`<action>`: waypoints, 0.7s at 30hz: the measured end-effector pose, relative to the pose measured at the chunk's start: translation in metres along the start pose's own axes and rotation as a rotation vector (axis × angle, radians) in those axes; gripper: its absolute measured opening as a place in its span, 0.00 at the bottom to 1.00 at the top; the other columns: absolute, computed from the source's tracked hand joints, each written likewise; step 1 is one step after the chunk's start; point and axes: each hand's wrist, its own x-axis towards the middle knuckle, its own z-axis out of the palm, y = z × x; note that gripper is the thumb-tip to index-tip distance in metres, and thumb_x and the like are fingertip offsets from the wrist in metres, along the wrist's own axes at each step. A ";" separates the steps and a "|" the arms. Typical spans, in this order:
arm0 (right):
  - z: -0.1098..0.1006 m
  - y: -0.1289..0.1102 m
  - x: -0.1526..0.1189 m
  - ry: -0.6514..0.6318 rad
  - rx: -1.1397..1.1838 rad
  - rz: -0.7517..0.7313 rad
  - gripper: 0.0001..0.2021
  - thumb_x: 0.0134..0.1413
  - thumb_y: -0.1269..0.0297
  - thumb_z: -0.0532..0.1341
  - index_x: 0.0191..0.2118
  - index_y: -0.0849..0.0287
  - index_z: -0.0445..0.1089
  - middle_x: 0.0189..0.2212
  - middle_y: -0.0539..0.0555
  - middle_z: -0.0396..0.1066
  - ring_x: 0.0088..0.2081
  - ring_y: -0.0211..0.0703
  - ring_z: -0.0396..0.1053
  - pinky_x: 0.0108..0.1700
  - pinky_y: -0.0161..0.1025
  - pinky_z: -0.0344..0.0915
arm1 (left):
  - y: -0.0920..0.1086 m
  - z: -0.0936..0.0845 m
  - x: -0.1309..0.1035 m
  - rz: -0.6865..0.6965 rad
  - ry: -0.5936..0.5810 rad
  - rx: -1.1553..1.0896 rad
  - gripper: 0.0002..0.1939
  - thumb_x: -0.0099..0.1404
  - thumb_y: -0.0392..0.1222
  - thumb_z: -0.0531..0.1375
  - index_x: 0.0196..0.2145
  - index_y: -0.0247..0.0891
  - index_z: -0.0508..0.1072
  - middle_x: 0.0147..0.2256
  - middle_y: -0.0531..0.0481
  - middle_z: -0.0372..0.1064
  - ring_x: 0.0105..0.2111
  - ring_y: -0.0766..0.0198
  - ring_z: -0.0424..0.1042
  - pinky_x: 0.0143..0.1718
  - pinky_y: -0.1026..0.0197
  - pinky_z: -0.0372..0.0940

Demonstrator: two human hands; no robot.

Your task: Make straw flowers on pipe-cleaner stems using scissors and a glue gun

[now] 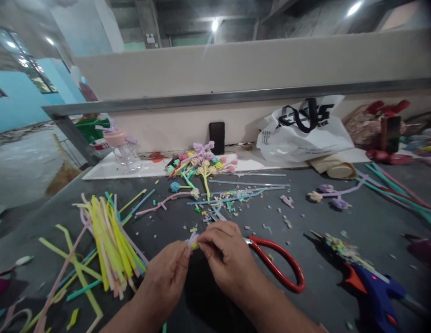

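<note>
My left hand (166,274) and my right hand (231,259) meet over the dark table, fingertips pinched on a small bundle of pipe cleaner pieces (192,240) in lilac, yellow and pink. The fingers cover part of it. Scissors (290,273) with red handles lie partly under my right hand, blades pointing away. Beyond my hands are scattered pipe cleaner clippings (225,200) and a heap of pipe cleaner flowers (201,162). To the left of my left hand lies a thick pile of long pipe cleaners (111,240), mostly yellow and pale pink.
A blue glue gun (375,286) with a lit red light lies at right, nozzle pointing away. Behind it are loose pipe cleaner flowers (335,194). Along the back stand a clear bottle (123,150), a black phone (217,137) and a white bag (305,134).
</note>
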 end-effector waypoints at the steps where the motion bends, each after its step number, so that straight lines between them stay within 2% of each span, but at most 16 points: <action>1: 0.000 0.000 0.000 -0.002 0.005 -0.001 0.08 0.50 0.77 0.58 0.32 0.55 0.67 0.29 0.49 0.69 0.36 0.38 0.65 0.43 0.41 0.54 | 0.000 0.000 0.000 0.001 -0.009 0.003 0.08 0.65 0.34 0.47 0.31 0.38 0.65 0.25 0.51 0.67 0.27 0.67 0.68 0.28 0.66 0.62; 8: 0.000 0.001 0.000 -0.040 0.050 0.092 0.07 0.47 0.77 0.59 0.28 0.57 0.67 0.27 0.48 0.69 0.34 0.38 0.65 0.41 0.39 0.56 | -0.001 0.003 -0.002 0.057 0.013 0.061 0.11 0.65 0.34 0.45 0.28 0.38 0.63 0.24 0.50 0.65 0.26 0.65 0.67 0.27 0.64 0.62; 16: 0.013 0.000 0.000 -0.020 0.104 0.417 0.08 0.42 0.79 0.61 0.24 0.58 0.69 0.23 0.48 0.68 0.28 0.37 0.65 0.32 0.35 0.59 | -0.002 0.003 -0.002 0.083 -0.107 0.127 0.11 0.65 0.32 0.44 0.30 0.38 0.63 0.24 0.51 0.64 0.25 0.64 0.66 0.27 0.62 0.62; 21: 0.011 -0.003 0.001 -0.026 0.060 0.393 0.08 0.41 0.78 0.61 0.23 0.58 0.69 0.23 0.48 0.68 0.29 0.39 0.64 0.34 0.37 0.57 | -0.003 0.007 -0.003 0.041 -0.116 0.134 0.12 0.65 0.33 0.44 0.31 0.37 0.64 0.25 0.50 0.65 0.26 0.63 0.67 0.28 0.61 0.62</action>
